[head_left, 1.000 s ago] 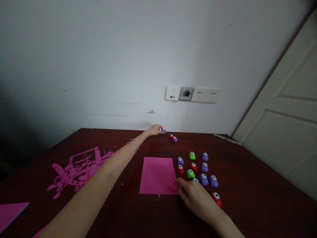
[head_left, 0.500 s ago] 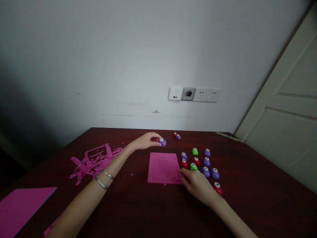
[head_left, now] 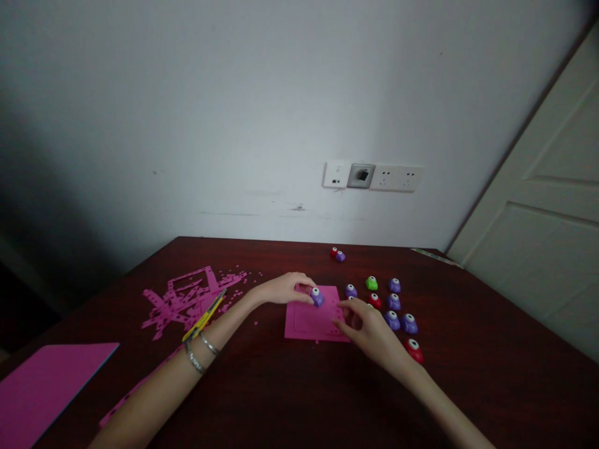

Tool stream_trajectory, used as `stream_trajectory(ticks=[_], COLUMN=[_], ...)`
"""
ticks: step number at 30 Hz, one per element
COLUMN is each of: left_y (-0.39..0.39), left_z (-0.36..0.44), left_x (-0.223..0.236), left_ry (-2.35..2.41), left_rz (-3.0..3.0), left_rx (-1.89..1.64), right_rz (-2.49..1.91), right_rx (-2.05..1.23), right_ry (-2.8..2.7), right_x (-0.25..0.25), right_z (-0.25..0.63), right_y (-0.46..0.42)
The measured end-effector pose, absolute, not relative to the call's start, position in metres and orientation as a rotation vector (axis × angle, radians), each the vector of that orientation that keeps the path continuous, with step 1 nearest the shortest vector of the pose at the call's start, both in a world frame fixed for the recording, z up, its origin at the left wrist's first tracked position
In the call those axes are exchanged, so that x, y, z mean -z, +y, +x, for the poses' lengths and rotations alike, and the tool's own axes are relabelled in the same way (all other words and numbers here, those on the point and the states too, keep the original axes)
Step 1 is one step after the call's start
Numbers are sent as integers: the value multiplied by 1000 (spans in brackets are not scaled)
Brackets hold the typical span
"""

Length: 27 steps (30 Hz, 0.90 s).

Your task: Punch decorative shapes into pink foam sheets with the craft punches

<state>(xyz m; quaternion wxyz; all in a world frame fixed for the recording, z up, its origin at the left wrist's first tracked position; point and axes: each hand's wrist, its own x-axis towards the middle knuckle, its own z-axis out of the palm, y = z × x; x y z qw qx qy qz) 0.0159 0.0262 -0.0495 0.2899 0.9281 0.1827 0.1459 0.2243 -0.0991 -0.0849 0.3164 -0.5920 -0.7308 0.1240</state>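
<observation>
My left hand [head_left: 287,290] is closed around a small purple craft punch [head_left: 317,297] with a white button top, over the upper part of a pink sheet [head_left: 309,323]. Faint outlines and small punched holes mark this sheet, the holes mostly along its right side. At that right edge, my right hand [head_left: 367,327] has thumb and forefinger apart with nothing visible between them. Just beyond it stand more punches, among them a green punch [head_left: 371,283], a red punch [head_left: 374,300] and several purple ones; the hand partly covers some.
Pink paper scraps [head_left: 182,302] and tiny cut-outs lie at the left, with a yellow cutter knife [head_left: 204,317] beside my left forearm. A larger pink sheet [head_left: 51,386] is at the near left. Two punches [head_left: 340,256] sit near the wall.
My left hand has brought the purple craft punch down and nearer, from behind the pink sheet to over it. My right thumb and forefinger have parted. The yellow knife has come into view.
</observation>
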Motion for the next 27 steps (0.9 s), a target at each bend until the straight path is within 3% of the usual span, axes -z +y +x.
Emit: stream_trajectory(ticks=[18,27], left_y=[13,39], left_z=[26,13], left_x=[51,69], left_ry=[411,765], left_rz=[2546,2624], left_rx=[-317,-344], right_rz=[-1721,-1841], right_rx=[-237,-133], right_ry=[-1983,-1866], right_x=[63,81], right_z=[195,206], right_y=[-89,-112])
